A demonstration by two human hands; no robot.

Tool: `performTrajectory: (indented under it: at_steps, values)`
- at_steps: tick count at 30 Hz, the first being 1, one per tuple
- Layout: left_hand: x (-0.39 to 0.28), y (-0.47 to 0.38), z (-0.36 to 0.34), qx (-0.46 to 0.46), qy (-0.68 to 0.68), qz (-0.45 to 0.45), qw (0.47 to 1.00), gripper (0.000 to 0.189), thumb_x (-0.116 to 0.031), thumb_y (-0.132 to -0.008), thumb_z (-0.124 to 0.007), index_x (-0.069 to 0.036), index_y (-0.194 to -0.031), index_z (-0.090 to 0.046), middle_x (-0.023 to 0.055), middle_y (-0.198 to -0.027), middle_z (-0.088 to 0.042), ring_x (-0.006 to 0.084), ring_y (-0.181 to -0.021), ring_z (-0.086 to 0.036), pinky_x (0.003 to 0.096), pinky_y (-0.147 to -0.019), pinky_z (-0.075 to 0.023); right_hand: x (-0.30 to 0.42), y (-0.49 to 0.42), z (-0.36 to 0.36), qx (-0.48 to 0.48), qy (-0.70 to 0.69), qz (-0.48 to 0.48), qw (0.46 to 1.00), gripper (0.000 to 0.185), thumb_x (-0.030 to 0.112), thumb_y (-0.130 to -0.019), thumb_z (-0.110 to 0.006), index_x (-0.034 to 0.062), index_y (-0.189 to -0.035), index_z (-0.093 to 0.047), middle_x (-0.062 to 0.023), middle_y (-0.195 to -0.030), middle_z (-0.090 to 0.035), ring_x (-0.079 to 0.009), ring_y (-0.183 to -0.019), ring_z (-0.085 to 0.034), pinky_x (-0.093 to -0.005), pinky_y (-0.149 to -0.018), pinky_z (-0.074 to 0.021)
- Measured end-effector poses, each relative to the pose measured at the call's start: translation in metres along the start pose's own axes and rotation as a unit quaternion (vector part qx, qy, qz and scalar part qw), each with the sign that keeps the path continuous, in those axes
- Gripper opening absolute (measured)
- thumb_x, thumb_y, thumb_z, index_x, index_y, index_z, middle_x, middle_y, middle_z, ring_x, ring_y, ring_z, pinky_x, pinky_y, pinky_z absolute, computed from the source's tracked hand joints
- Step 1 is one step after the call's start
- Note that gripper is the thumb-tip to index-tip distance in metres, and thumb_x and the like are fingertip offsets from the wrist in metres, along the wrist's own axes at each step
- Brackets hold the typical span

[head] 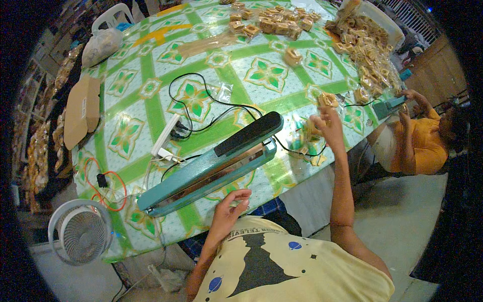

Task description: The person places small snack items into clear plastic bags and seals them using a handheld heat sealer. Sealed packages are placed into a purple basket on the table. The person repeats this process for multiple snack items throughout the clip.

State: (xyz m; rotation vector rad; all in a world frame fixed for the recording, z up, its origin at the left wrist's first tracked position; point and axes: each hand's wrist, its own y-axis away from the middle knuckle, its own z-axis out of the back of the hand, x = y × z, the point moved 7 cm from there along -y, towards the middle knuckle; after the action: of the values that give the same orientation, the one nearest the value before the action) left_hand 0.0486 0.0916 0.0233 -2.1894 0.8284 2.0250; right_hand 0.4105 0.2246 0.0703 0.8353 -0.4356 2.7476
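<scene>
A long teal impulse heat sealer (211, 166) with a black grip pad lies diagonally on the table, its jaw raised a little. Close to its front edge rests my left hand (231, 207), fingers loosely curled, thumb apart, nothing in it. My right hand (331, 126) is blurred and reaches over the right side of the table with its fingers spread. Just beyond its fingertips is a clear-wrapped packet of ring-shaped biscuits (327, 99); whether they touch is unclear. Beside that hand lie loose wrappers and crumbs (302, 139). Farther back is a blurred biscuit packet (293, 56).
Wrapped packets (279, 20) cluster at the back, with a larger heap (366, 49) at right. A person in orange (426, 143) handles a smaller sealer (388, 107). A power strip (166, 136), black cords (205, 88), cardboard (83, 111) and a fan (81, 232) are at left.
</scene>
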Motion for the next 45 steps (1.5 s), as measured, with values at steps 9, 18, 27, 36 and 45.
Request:
performTrajectory:
  at_steps: [9,18,27,36,45]
  values:
    - [-0.004,-0.004,-0.008,0.026,-0.017,-0.017,0.999,0.029,-0.019,-0.094,-0.061,-0.006,-0.12,-0.059,0.0043,-0.12,-0.062,0.0134,-0.11,-0.057,0.0299,-0.086,-0.0476,-0.038,0.023,-0.04,-0.06,-0.134,-0.061,0.987,0.066,0.015,-0.071,-0.078,0.0072,-0.127,-0.045,-0.0129,-0.121,-0.053,-0.0305,-0.112,-0.053,-0.0395,-0.089,-0.0475]
    - [-0.034,-0.011,-0.022,0.039,-0.031,-0.053,0.997,0.027,-0.018,-0.093,-0.061,-0.007,-0.119,-0.06,0.0056,-0.119,-0.063,0.0145,-0.11,-0.057,0.0323,-0.084,-0.0492,0.091,0.081,0.017,0.089,-0.491,0.032,0.866,0.092,0.0,-0.055,-0.085,0.0102,-0.134,-0.038,-0.0077,-0.127,-0.051,-0.0243,-0.123,-0.048,-0.037,-0.105,-0.0386]
    - [-0.148,0.035,-0.03,-0.22,-0.282,-0.371,0.857,0.038,-0.019,-0.082,-0.073,-0.012,-0.118,-0.062,0.0119,-0.123,-0.052,0.0308,-0.114,-0.049,0.0414,-0.091,-0.0443,0.147,0.139,-0.005,0.221,-0.385,0.083,0.892,0.088,0.01,-0.055,-0.09,0.0086,-0.129,-0.043,-0.0058,-0.121,-0.046,-0.0182,-0.116,-0.048,-0.0331,-0.101,-0.0395]
    - [-0.114,0.029,0.007,-0.197,-0.41,-0.352,0.818,0.017,-0.009,-0.07,-0.073,-0.017,-0.085,-0.071,0.008,-0.114,-0.054,0.0333,-0.117,-0.046,0.0435,-0.098,-0.0394,0.158,0.192,-0.094,0.176,-0.34,0.078,0.921,0.078,0.01,-0.063,-0.085,0.0062,-0.126,-0.038,-0.0089,-0.12,-0.045,-0.0236,-0.115,-0.047,-0.0379,-0.101,-0.0369]
    - [-0.096,0.052,0.04,-0.148,-0.469,-0.318,0.811,0.015,-0.012,-0.07,-0.071,-0.019,-0.083,-0.073,0.0047,-0.111,-0.054,0.0291,-0.12,-0.046,0.0406,-0.101,-0.0413,0.231,0.176,-0.053,0.254,-0.159,0.356,0.885,0.047,0.041,-0.067,-0.08,0.0115,-0.102,-0.067,-0.0155,-0.137,-0.041,-0.0354,-0.128,-0.036,-0.0465,-0.106,-0.0305]
